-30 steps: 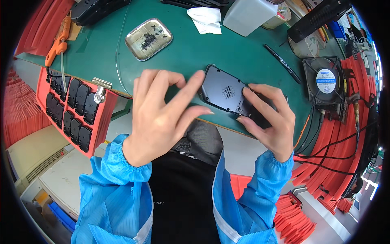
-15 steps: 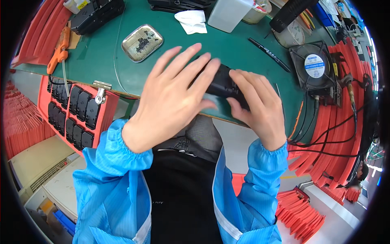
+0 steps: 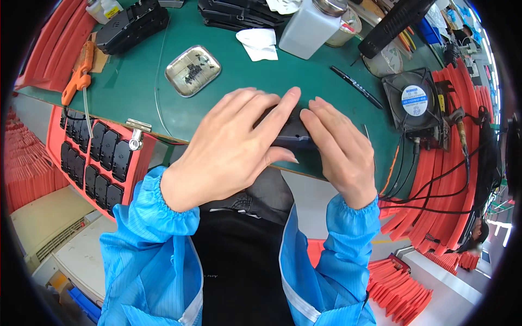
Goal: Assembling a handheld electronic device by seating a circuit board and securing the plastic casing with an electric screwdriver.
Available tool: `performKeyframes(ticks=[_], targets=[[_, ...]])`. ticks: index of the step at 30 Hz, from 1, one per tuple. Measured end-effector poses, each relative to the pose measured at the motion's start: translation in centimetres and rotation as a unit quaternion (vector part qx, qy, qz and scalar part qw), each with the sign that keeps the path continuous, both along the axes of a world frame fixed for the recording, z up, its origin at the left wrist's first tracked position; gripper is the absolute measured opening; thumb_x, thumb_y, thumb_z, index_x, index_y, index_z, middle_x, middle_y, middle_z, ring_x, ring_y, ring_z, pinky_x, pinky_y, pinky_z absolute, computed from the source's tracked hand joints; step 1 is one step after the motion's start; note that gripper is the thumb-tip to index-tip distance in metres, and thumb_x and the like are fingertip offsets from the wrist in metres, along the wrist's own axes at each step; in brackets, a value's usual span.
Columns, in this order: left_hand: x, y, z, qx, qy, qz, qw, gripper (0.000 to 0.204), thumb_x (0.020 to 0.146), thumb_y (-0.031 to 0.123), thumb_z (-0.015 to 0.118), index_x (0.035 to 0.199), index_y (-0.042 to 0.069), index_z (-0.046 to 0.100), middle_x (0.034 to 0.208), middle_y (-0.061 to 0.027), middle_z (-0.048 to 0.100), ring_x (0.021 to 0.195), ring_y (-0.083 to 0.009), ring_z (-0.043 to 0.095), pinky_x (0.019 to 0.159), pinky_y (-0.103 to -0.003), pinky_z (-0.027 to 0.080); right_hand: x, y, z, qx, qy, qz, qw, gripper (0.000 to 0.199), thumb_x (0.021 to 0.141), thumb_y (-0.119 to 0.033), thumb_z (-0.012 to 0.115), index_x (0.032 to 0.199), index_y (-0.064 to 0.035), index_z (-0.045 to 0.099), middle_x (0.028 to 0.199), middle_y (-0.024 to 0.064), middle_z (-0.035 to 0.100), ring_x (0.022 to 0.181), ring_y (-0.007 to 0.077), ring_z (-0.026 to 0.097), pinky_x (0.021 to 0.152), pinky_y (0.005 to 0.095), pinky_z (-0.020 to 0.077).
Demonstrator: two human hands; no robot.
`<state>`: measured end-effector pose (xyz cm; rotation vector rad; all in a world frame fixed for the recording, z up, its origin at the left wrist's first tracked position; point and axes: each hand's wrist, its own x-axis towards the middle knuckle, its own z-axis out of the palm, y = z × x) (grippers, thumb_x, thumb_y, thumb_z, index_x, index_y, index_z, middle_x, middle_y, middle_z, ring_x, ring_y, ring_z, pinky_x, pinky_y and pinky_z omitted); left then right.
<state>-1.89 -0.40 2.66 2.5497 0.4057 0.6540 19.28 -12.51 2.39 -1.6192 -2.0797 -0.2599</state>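
Observation:
Near the front edge of the green table lies a black plastic housing [image 3: 291,132], mostly covered by my hands. My left hand [image 3: 225,142] grips its left side, fingers bent over the top and thumb along the near edge. On the other side my right hand [image 3: 348,155] presses against the housing with its fingers close together; its thumb is hidden. A silver metal tray [image 3: 173,71] with small black parts stands beyond my left hand. Farther right is a black marker pen [image 3: 356,86].
A red divided box [image 3: 142,169] of black plastic parts stands at the left below the table, beside a metal clip [image 3: 137,133]. An orange glue gun [image 3: 81,76] lies far left. At the right are a black fan [image 3: 410,100] and loose cables [image 3: 429,190]. A white bottle [image 3: 308,30] stands behind.
My left fingers have come down from a spread pose and bent over the black housing. My right hand has shifted slightly left and nearer. The whole view has shifted a little.

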Motion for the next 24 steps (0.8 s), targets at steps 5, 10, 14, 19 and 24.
performKeyframes(ticks=[5,10,14,19,24], targets=[[-0.4,0.6,-0.5,-0.056,0.037,0.021,0.998,0.081,0.08,0.017,0.085,0.153,0.001,0.054,0.138,-0.0194,0.056,0.125,-0.0419,0.056,0.107,-0.051,0.048,1.6,1.9,4.4,-0.007,-0.039,0.048,0.998,0.043,0.089,-0.02,0.079,0.126,0.0023,0.074,0.126,0.0198,0.073,0.115,0.0387,0.074,0.097,0.0406,0.0619],[0.1,0.8,-2.3,0.019,0.005,0.034,0.999,0.08,0.079,0.016,0.085,0.152,0.003,0.055,0.138,-0.0183,0.055,0.126,-0.0417,0.055,0.109,-0.052,0.048,5.5,6.8,5.9,0.302,0.343,-0.177,0.872,0.062,0.096,-0.031,0.085,0.137,0.0099,0.063,0.139,0.0234,0.067,0.126,0.0275,0.067,0.109,0.0383,0.0526],[0.6,1.3,-2.7,0.043,0.003,0.034,0.999,0.079,0.078,0.017,0.087,0.15,0.003,0.057,0.135,-0.0175,0.057,0.126,-0.0411,0.056,0.11,-0.052,0.049,10.8,12.0,3.5,0.175,0.38,-0.271,0.867,0.098,0.093,-0.032,0.087,0.16,0.0126,0.032,0.149,0.0267,0.058,0.133,0.0289,0.063,0.114,0.0335,0.0468],[0.5,1.3,-2.8,0.027,-0.026,0.024,0.999,0.08,0.074,0.019,0.089,0.148,0.004,0.06,0.132,-0.0161,0.06,0.125,-0.0406,0.058,0.111,-0.052,0.05,10.5,13.7,2.0,0.265,0.428,-0.17,0.847,0.041,0.097,-0.014,0.081,0.119,0.0073,0.053,0.095,0.0123,0.073,0.08,0.0158,0.072,0.074,0.0288,0.0574],[0.0,1.5,-3.5,0.03,-0.032,0.044,0.998,0.08,0.073,0.021,0.089,0.146,0.003,0.06,0.132,-0.0157,0.06,0.124,-0.0394,0.058,0.11,-0.051,0.051,7.0,10.7,5.5,0.348,0.476,-0.184,0.787,0.03,0.101,-0.021,0.077,0.111,0.0024,0.061,0.075,0.0073,0.065,0.061,0.0181,0.063,0.059,0.032,0.0557]])
